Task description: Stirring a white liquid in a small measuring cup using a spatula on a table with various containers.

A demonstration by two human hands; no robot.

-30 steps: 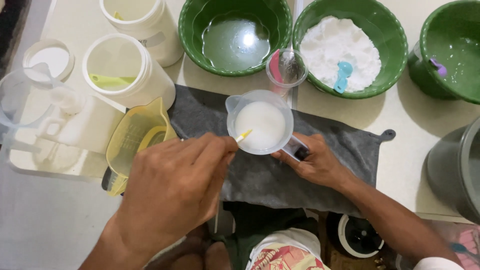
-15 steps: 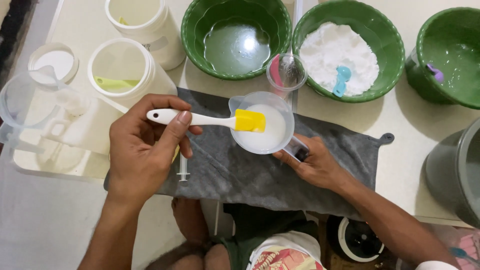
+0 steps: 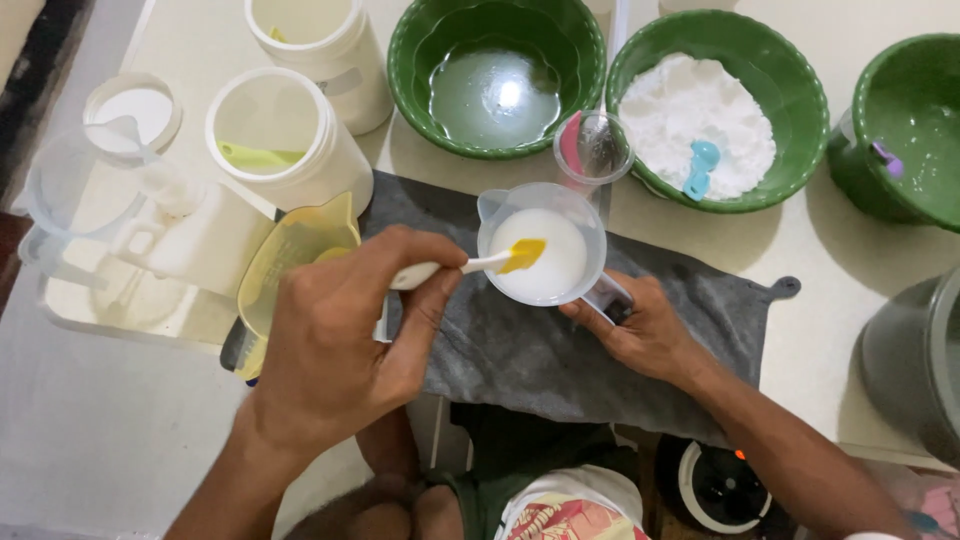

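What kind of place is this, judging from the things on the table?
Probably a home worktable for mixing ingredients, not a factory. A green bowl of white powder with a blue scoop, a green bowl of liquid, and a small measuring cup on a grey cloth suggest it.

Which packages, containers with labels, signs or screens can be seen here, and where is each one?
White jar: top left, round, open, faint pale label on its side.
White jar with green scoop: left of the grey cloth, round, open, no clear label.
No signs or screens show.

Yellow spatula [image 3: 521,255], grey cloth [image 3: 520,350]
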